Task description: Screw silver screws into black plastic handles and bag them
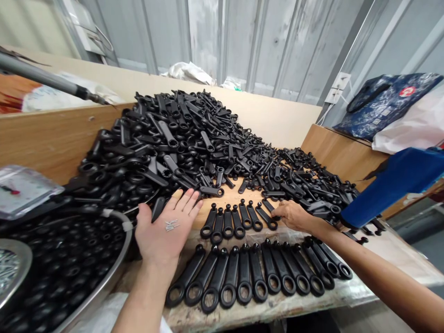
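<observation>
My left hand (166,226) lies palm up with its fingers spread, and several small silver screws (171,225) rest loose on the palm. At the right end of a short row of black ring-ended handles (239,222), my right hand (289,214) has its fingers bent together at one handle (270,208); the fingertips are partly hidden. Nearer the table's front edge runs a longer row of black ring-ended handles (244,277). Behind both hands rises a large heap of black handles (187,134).
At the left are a metal bowl rim (121,259) around black round parts, a smaller dish of screws (10,268) and a clear plastic box (27,192). A power tool (52,78) hangs upper left. Wooden boards (52,138) flank the heap; a blue bag (385,106) sits right.
</observation>
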Demonstrator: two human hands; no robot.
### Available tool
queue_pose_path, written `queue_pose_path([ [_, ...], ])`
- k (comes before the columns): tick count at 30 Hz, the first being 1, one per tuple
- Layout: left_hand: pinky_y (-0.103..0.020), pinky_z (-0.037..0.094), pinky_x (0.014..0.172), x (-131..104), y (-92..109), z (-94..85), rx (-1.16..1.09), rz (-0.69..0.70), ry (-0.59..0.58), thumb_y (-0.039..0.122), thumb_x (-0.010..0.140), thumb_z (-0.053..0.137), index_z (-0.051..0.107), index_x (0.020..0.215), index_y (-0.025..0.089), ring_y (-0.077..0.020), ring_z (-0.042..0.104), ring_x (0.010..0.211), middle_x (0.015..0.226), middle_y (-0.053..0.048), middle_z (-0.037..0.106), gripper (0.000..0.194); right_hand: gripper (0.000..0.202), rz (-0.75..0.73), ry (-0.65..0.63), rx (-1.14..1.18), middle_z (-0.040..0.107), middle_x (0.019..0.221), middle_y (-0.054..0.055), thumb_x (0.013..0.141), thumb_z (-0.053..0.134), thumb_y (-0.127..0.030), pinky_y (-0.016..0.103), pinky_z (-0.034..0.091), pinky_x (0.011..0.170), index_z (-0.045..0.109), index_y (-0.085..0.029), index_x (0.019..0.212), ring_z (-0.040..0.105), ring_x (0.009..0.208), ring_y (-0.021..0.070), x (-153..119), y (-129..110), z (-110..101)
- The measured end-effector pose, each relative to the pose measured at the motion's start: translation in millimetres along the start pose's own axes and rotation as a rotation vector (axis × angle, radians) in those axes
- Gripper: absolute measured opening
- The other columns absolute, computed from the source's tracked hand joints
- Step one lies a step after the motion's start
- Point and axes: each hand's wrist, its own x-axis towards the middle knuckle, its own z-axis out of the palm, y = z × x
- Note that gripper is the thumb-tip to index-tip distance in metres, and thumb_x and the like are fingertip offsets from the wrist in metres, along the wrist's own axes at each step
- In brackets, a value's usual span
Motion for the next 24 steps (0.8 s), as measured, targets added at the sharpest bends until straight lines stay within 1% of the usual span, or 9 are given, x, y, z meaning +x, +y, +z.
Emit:
queue_pose_path([
  [3,-0.047,0.041,0.097,0.1,0.2,0.3,-0.006,-0.003,-0.002,0.056,0.079,0.045,0.032,0.133,0.002,-0.0332,0.043,0.122,0.135,-0.026,0.039,0.077,0.044,-0.030,-0.026,0.011,0.064,0.093,0.006,0.070,0.047,-0.008,0.028,0.036,0.078,0.066,-0.028,0.105,0.055,0.091,0.0195,-10.7,-4.0,-5.5],
  [6,-0.048,0.040,0.097,0.2,0.3,1.1,-0.030,-0.012,0.020,0.056,0.079,0.045,0.033,0.133,0.004,-0.0323,0.042,0.122,0.135,-0.026,0.039,0.076,0.038,-0.084,-0.043,0.035,0.066,0.090,0.003,0.070,0.054,-0.014,0.029,0.036,0.078,0.067,-0.030,0.102,0.054,0.092,0.0207,-15.0,-7.7,-6.7],
  [9,-0.047,0.040,0.098,0.9,0.4,1.0,-0.044,-0.031,0.028,0.057,0.079,0.044,0.034,0.133,0.007,-0.0309,0.043,0.122,0.136,-0.024,0.038,0.074,0.026,-0.113,-0.037,0.054,0.067,0.088,0.002,0.074,0.058,-0.022,0.030,0.036,0.077,0.068,-0.029,0.096,0.055,0.091,0.0211,-11.9,-11.4,-2.8],
  [11,-0.047,0.040,0.097,1.4,0.5,0.8,-0.032,-0.030,0.026,0.057,0.079,0.044,0.034,0.132,0.006,-0.0315,0.043,0.122,0.136,-0.024,0.039,0.075,0.020,-0.106,-0.020,0.050,0.068,0.087,0.003,0.076,0.058,-0.024,0.030,0.036,0.077,0.069,-0.028,0.092,0.056,0.089,0.0207,-8.1,-14.6,0.5],
  [14,-0.047,0.042,0.095,0.9,0.3,1.3,-0.021,-0.021,0.029,0.057,0.078,0.045,0.033,0.132,0.003,-0.0329,0.044,0.121,0.134,-0.025,0.040,0.077,0.016,-0.092,-0.002,0.039,0.068,0.083,0.004,0.079,0.057,-0.027,0.031,0.035,0.078,0.070,-0.026,0.088,0.056,0.087,0.0207,-3.5,-20.2,3.5],
  [16,-0.047,0.043,0.094,0.0,-0.4,2.7,-0.030,-0.031,0.037,0.057,0.078,0.046,0.033,0.132,0.003,-0.0330,0.044,0.121,0.134,-0.025,0.040,0.078,0.016,-0.089,0.001,0.037,0.067,0.082,0.004,0.081,0.056,-0.029,0.031,0.034,0.078,0.070,-0.026,0.088,0.056,0.087,0.0208,-1.6,-23.6,4.5],
  [20,-0.047,0.044,0.094,-1.1,-3.8,5.2,-0.074,-0.089,0.045,0.056,0.078,0.046,0.033,0.133,0.006,-0.0323,0.044,0.121,0.134,-0.024,0.041,0.075,0.016,-0.089,-0.006,0.049,0.067,0.083,0.004,0.081,0.057,-0.030,0.029,0.035,0.078,0.070,-0.025,0.089,0.056,0.086,0.0198,0.9,-28.4,5.8],
  [24,-0.049,0.044,0.093,0.2,-9.3,6.0,-0.102,-0.138,0.042,0.058,0.078,0.045,0.034,0.132,0.006,-0.0334,0.044,0.120,0.132,-0.024,0.043,0.076,0.016,-0.094,-0.023,0.069,0.067,0.082,0.003,0.081,0.057,-0.026,0.026,0.038,0.078,0.070,-0.025,0.089,0.058,0.085,0.0175,-1.6,-31.0,4.9],
])
